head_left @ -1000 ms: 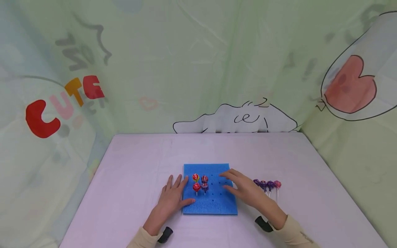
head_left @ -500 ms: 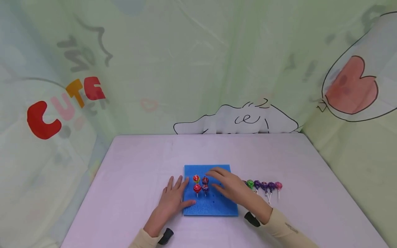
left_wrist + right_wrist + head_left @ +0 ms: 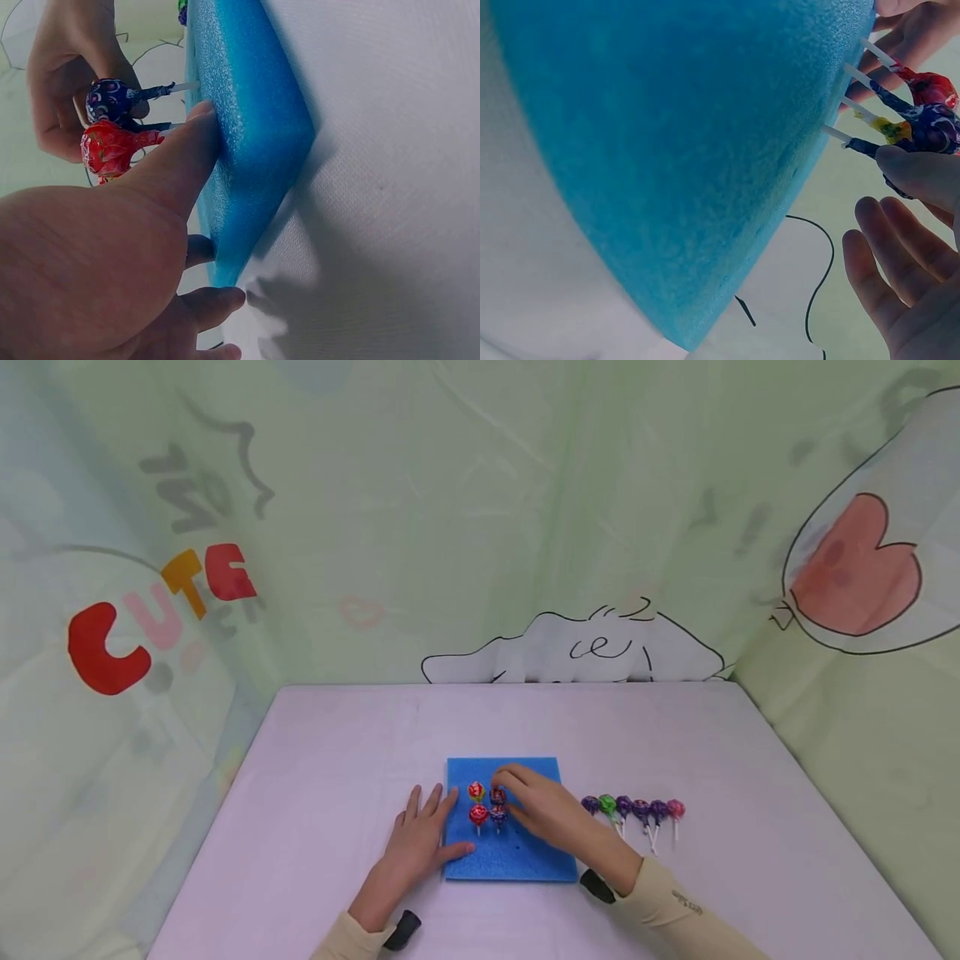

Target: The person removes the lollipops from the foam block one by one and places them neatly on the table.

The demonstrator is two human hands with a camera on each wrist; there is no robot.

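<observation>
Blue foam board [image 3: 498, 863]: left hand [image 3: 415, 841], spread wide, rests on left edge. Right hand [image 3: 551, 810] pinches 1 dark-wrapped ball lollipop [image 3: 498, 796]; sideways pull could bend its white stick [image 3: 837, 135].

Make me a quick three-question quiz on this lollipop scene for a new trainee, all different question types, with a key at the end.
1. Multiple choice: How many lollipops stand in the foam board?
A) two
B) four
C) six

2. True or false: The right hand is at the back-right standing lollipop, while the left hand touches the board.

3. Fill in the blank: In the head view, the rightmost lollipop in the row lying on the table has a ____ wrapper.

Key: 1. B; 2. True; 3. pink
</observation>
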